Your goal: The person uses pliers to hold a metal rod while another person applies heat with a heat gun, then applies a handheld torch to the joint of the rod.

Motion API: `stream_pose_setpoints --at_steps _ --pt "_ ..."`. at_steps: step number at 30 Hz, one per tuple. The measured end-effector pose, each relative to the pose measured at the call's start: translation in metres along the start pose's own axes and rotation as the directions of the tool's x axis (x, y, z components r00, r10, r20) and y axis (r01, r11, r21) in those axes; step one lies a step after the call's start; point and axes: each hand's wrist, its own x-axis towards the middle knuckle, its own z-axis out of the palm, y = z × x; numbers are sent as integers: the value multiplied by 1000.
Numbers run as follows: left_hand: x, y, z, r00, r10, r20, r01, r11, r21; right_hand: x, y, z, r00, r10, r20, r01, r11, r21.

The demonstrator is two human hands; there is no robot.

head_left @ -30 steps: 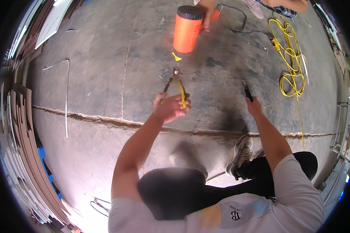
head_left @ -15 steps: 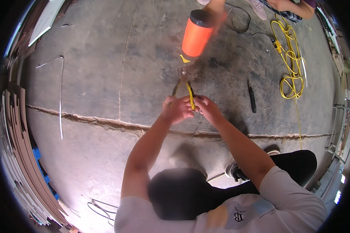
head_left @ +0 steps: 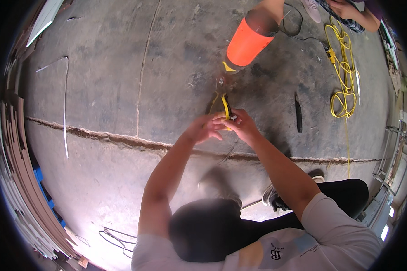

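We've got both hands on the pliers, out in front of us over the concrete floor, just past the long crack that runs 9 to 3 across the slab.

Key geometry: the pliers' long axis runs roughly 12 to 6, yellow-and-black handles at the 6 end inside our hands, nose at 12 pointing toward the orange cone-shaped thing. The nose sits just short of that orange thing's lower end; we can't tell if they touch, too blurred there.

Left hand: comes in from 7, fingers curled toward the handles from the left side, index and thumb drawn together near the lower handle. Whether it really clamps or only steadies, can't tell.

Right hand: comes in from 5, fingers closed around the yellow handle, thumb on top. This one looks like the firmer grip. Both hands are about equally near; they touch each other at the handles.

Also around: a dark slim tool lying on the floor at 3 of our hands, long axis 12 to 6, well apart. A yellow cable coiled further out at 2. Another person's hand at the top edge, clear of ours.
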Motion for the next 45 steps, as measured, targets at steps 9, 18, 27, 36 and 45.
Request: stream_pose_setpoints --at_steps 9,18,27,36,45 --pt "18 -6 1 752 413 -513 292 489 822 4 35 5 962 -10 -272 -28 990 -135" --pt "15 -11 14 627 747 -221 397 -63 916 6 46 15 913 -135 -384 -39 910 -413" --pt "15 -11 14 623 764 -166 339 -73 938 8 56 15 909 -51 -413 -95 941 -325" --pt "2 1 38 573 799 -183 275 23 961 -12 45 8 885 -40 -464 -82 967 -241" --pt "-184 64 295 850 525 46 -154 163 975 -93 -21 -47 789 11 -615 -171 964 -202"
